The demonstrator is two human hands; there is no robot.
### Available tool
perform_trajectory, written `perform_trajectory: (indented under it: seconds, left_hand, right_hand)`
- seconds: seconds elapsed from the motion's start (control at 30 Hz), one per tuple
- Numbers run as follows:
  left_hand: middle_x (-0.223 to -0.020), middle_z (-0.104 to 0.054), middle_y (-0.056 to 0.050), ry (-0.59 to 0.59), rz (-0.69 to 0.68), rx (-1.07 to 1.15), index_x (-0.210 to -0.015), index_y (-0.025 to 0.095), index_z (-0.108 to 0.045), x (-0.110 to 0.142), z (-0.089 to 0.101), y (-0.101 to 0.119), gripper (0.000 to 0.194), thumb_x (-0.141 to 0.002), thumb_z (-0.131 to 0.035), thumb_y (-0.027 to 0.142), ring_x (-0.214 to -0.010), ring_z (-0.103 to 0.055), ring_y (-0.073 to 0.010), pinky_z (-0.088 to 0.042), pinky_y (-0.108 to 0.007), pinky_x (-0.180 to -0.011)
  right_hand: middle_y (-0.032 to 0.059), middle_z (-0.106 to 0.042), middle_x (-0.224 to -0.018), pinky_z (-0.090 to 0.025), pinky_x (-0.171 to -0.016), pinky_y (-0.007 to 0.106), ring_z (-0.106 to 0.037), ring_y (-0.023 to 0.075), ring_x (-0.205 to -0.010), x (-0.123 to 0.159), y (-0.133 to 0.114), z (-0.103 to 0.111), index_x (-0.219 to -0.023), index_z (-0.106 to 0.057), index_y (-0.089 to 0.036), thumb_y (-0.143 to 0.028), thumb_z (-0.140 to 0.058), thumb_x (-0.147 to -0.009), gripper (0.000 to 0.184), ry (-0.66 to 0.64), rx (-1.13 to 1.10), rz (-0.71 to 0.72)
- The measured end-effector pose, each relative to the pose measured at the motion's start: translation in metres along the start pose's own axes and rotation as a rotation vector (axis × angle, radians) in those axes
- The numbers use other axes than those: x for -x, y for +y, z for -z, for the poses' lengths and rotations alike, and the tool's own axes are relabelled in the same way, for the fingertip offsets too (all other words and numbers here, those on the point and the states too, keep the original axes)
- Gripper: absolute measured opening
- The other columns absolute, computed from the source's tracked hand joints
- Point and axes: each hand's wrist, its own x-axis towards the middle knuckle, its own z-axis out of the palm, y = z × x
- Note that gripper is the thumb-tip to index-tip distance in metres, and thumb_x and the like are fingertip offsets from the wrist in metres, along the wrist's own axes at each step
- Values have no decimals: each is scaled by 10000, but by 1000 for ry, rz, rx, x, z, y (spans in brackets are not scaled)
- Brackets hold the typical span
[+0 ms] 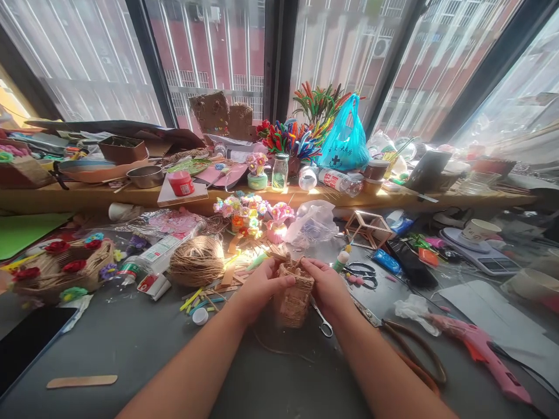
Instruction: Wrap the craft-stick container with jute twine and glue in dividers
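Observation:
Between my two hands is a small basket-like holder [293, 304] wrapped in brown twine, upright just above or on the grey table. My left hand [261, 291] grips its left side, with the thumb over the front of the rim. At the right upper edge, my right hand [326, 284] pinches the rim, or twine on it; the fingertips partly hide what is there. A thin strand of twine [279, 351] trails on the table below. Small silver scissors [324, 323] lie partly under my right hand. Behind my left wrist sits a big ball of jute twine [196, 260].
A pink hot glue gun [478, 349] and large brown-handled scissors [419, 349] lie right. Black scissors [364, 274] rest beyond my right hand. Left are a phone [35, 343], a wooden stick [82, 382] and a flower-trimmed twine basket [98, 265]. A crowded ledge [244, 201] runs behind.

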Motion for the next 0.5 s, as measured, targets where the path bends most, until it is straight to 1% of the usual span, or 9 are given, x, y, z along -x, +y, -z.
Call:
perform_trajectory:
  seconds: [0.1,0.2,0.3,0.37,0.5]
  left_hand:
    - [-1162,-779,-130,3,18,58,-1215,209,-695,1,-3,3,579,-688,-909,323,-1110,-733,-323,-555,-414,-950]
    - [-1067,-803,-139,3,86,170,-1117,191,-742,3,-3,7,457,-743,-818,443,-1010,-758,-341,-575,-445,-898]
    - [-980,-813,-156,38,163,233,-1036,170,-763,6,-4,12,462,-783,-718,555,-954,-764,-361,-581,-466,-863]
    - [-955,-815,-152,59,166,230,-1049,170,-764,6,-4,13,467,-781,-711,548,-946,-764,-360,-577,-465,-862]
    - [-972,-819,-130,42,100,217,-1155,194,-749,5,-5,12,470,-756,-731,441,-963,-761,-360,-566,-467,-875]
  right_hand:
    - [83,-823,-828,-584,-696,385,-771,285,-773,1,3,2,-930,-790,-185,-547,-873,-705,434,-44,-51,-13]
    - [80,-828,-884,-590,-757,386,-772,286,-867,1,1,2,-905,-797,-193,-545,-876,-709,410,-90,-91,3]
    - [86,-830,-917,-593,-789,400,-766,290,-913,1,0,1,-911,-810,-202,-559,-883,-701,420,-138,-120,15]
    - [89,-829,-909,-595,-791,407,-766,291,-913,1,1,1,-919,-814,-204,-565,-889,-696,431,-152,-133,17]
    - [82,-822,-874,-592,-796,402,-763,277,-882,-1,7,5,-880,-805,-206,-549,-893,-706,394,-143,-150,23]
